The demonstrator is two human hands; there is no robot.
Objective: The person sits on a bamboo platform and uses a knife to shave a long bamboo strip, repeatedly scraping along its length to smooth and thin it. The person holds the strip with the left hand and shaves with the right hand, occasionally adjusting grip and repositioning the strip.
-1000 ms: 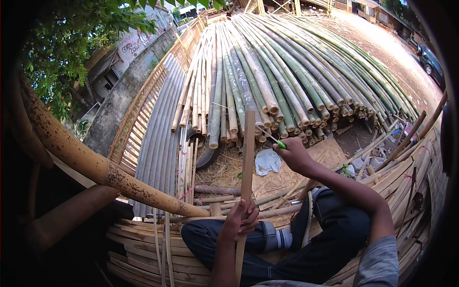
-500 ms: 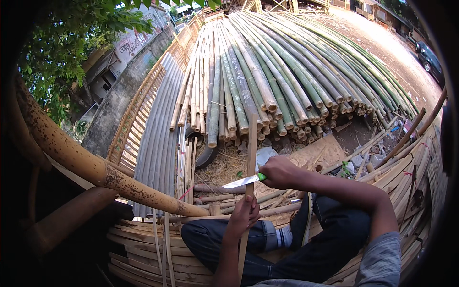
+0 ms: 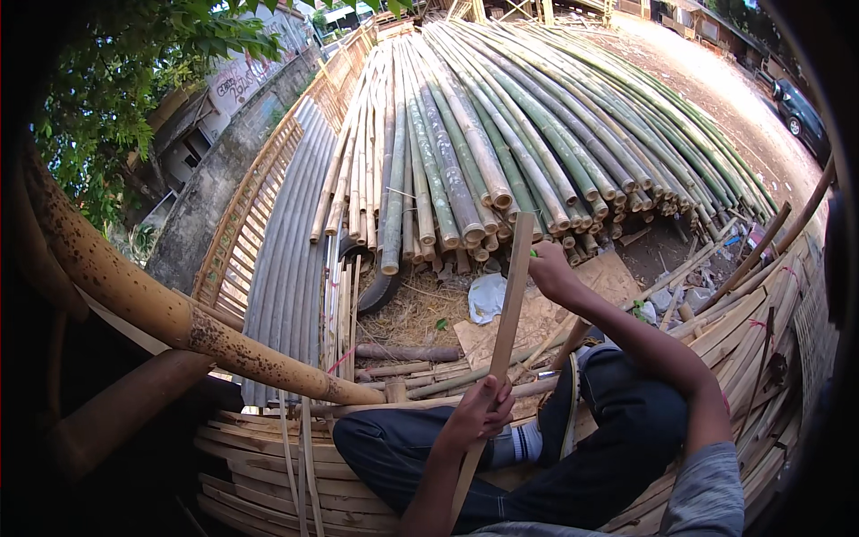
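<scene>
My left hand (image 3: 476, 412) is wrapped round a long flat bamboo strip (image 3: 510, 322), which stands tilted with its top leaning to the right and its lower part running down over my lap. Up near the strip's top end, my right hand (image 3: 553, 273) is closed on a knife (image 3: 534, 254). Only a bit of the green handle shows; the blade is hidden, seemingly behind the strip. Both my legs (image 3: 617, 430) are folded under my arms, in dark jeans.
Split bamboo slats (image 3: 277, 470) lie beneath me. A thick spotted bamboo pole (image 3: 242, 353) slants across the left. Ahead rests a large stack of green bamboo poles (image 3: 501, 134), with corrugated sheeting (image 3: 291, 268) to its left. A white plastic bag (image 3: 487, 298) and a flat board (image 3: 591, 295) lie on the ground.
My right hand has moved up and right with the knife, toward the strip's top end. The strip now leans further right, still in my left hand. The blade has gone out of sight.
</scene>
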